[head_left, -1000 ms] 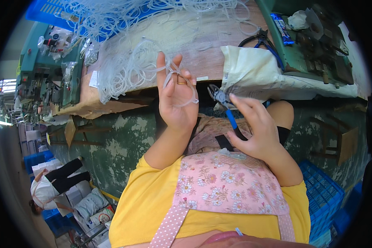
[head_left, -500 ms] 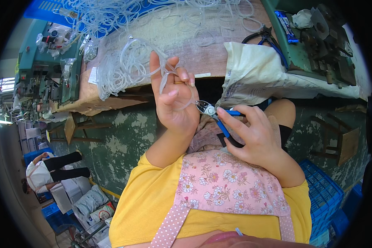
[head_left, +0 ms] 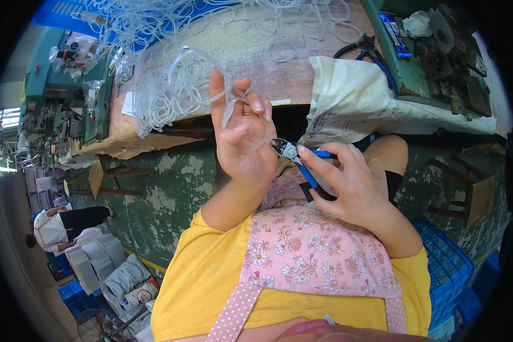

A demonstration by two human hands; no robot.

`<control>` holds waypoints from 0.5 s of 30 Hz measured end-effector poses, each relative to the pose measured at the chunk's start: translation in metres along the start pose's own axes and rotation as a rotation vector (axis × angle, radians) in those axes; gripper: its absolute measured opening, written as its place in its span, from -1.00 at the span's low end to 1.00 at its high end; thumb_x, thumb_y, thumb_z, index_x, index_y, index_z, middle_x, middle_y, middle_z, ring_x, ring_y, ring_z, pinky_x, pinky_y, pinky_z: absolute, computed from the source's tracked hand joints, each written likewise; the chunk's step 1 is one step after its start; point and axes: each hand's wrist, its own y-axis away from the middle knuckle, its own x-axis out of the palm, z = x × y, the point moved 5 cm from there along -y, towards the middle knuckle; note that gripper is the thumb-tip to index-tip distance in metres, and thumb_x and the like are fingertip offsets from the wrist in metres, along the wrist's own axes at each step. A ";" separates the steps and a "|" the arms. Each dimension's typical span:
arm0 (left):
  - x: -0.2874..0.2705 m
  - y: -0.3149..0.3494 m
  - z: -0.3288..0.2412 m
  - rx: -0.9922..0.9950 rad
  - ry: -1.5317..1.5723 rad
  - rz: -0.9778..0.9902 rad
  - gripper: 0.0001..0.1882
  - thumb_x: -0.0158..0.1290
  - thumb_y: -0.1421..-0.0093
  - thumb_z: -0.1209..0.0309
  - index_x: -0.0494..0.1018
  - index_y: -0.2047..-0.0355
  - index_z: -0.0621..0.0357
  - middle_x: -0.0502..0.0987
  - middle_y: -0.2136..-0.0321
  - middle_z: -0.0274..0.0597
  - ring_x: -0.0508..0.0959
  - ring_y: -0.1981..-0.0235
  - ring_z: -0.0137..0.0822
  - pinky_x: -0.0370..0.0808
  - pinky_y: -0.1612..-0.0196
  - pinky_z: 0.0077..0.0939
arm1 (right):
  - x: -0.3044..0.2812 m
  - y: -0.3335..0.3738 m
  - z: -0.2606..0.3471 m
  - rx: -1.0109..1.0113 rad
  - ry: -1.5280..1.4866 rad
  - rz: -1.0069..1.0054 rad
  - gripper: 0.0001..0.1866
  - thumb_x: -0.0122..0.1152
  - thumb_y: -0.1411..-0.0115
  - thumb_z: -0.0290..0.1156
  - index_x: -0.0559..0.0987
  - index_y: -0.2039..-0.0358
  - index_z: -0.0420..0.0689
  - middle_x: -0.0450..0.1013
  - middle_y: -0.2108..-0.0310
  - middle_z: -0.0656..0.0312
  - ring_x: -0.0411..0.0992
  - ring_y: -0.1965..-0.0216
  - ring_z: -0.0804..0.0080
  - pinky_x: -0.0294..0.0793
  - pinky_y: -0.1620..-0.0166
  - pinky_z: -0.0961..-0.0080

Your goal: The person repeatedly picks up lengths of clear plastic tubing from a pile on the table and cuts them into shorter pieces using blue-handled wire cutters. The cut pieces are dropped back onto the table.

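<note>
My left hand (head_left: 246, 157) is raised, palm toward me. Its index finger points up, and the other fingers curl round a loop of clear thin tubing (head_left: 226, 117). The far part of that loop stretches toward a heap of similar tubing loops (head_left: 157, 105) on the table. In my right hand (head_left: 353, 179) are blue-handled cutting pliers (head_left: 291, 153), the handles spread between thumb and fingers. The plier head lies right beside the left palm, near the lower curve of the tubing. Whether the jaws touch the tube I cannot make out.
The wooden table (head_left: 256, 68) carries more tubing, partly over a blue crate (head_left: 60, 20). Black-and-blue pliers (head_left: 370, 57) lie by a white sack (head_left: 347, 91) and a green machine (head_left: 447, 68). Behind on the left is a person (head_left: 50, 231); a blue basket (head_left: 444, 265) stands right.
My left hand and its tubing have shifted slightly to the right. The pliers' jaws look narrower than before. The person in the background has changed stance.
</note>
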 end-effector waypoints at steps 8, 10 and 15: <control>0.000 -0.001 0.000 -0.016 0.018 0.005 -0.18 -0.02 -0.01 0.42 0.06 -0.35 0.11 0.37 -0.04 -0.05 0.34 0.22 -0.33 0.31 0.06 -0.47 | -0.003 0.001 0.004 -0.002 0.094 -0.013 -0.19 0.40 0.18 -0.46 0.45 -0.20 0.16 0.30 0.09 0.08 0.33 0.17 0.10 0.38 0.09 0.25; 0.001 -0.002 -0.001 -0.031 0.024 0.017 -0.18 -0.02 -0.01 0.42 0.06 -0.35 0.11 0.37 -0.04 -0.05 0.34 0.22 -0.33 0.31 0.06 -0.47 | -0.004 0.001 0.004 -0.012 0.094 -0.014 -0.20 0.41 0.18 -0.49 0.46 -0.19 0.14 0.31 0.10 0.10 0.34 0.18 0.13 0.40 0.12 0.29; 0.004 -0.001 -0.003 -0.037 0.028 0.013 -0.18 -0.03 -0.01 0.42 0.07 -0.34 0.11 0.38 -0.03 -0.05 0.34 0.24 -0.34 0.32 0.07 -0.49 | -0.005 0.000 0.003 -0.026 0.080 -0.006 -0.22 0.42 0.17 -0.53 0.47 -0.16 0.13 0.33 0.11 0.11 0.36 0.16 0.16 0.45 0.17 0.38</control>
